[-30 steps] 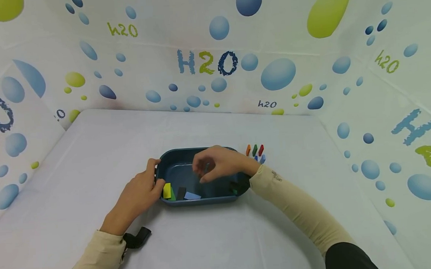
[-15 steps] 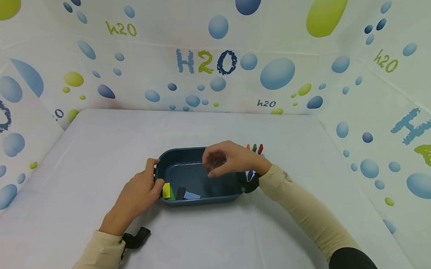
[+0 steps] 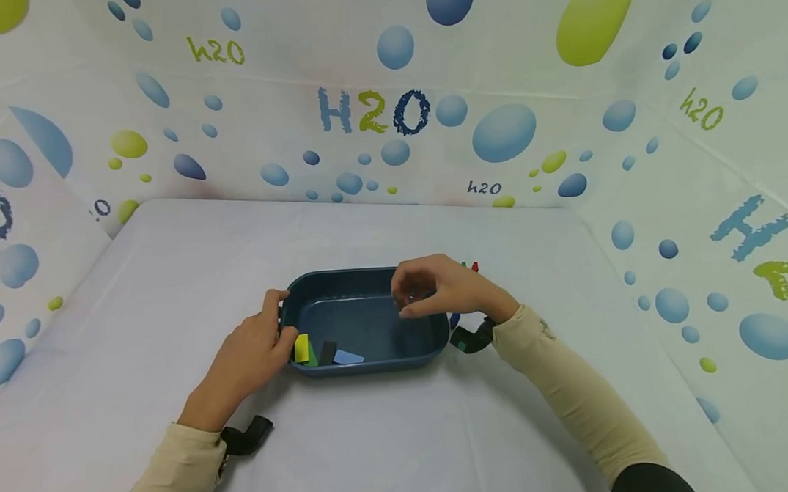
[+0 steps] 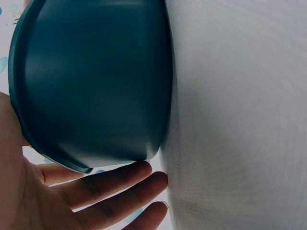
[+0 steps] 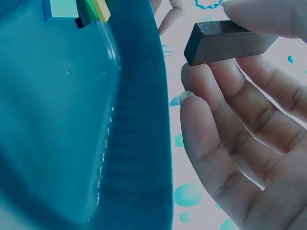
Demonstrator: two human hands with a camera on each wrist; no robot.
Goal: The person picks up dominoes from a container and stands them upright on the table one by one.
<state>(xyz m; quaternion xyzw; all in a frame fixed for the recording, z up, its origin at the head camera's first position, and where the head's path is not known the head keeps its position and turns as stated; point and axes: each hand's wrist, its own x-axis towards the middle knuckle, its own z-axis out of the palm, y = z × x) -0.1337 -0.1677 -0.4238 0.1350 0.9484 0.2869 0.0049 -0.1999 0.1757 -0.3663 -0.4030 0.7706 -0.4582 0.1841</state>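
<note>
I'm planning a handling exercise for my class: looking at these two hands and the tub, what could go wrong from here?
The dark block, pinched between the right hand's thumb and fingertips, might slip and drop. The black device at that wrist appears close to the blue block beyond the tub's right end and could knock it. A tug from the left hand, holding the tub's other end, might shift the yellow block inside.

Right hand (image 5: 249, 139): one dark grey block (image 5: 225, 45), pinched between thumb and fingers. Nearby: one blue tray (image 5: 139, 120). Tray contents, grouped together, partly cropped: light-blue block (image 5: 63, 9), black block (image 5: 83, 20), green block (image 5: 90, 8), yellow block (image 5: 102, 10). Backdrop (image 5: 192, 218): pale, spotted.
</note>
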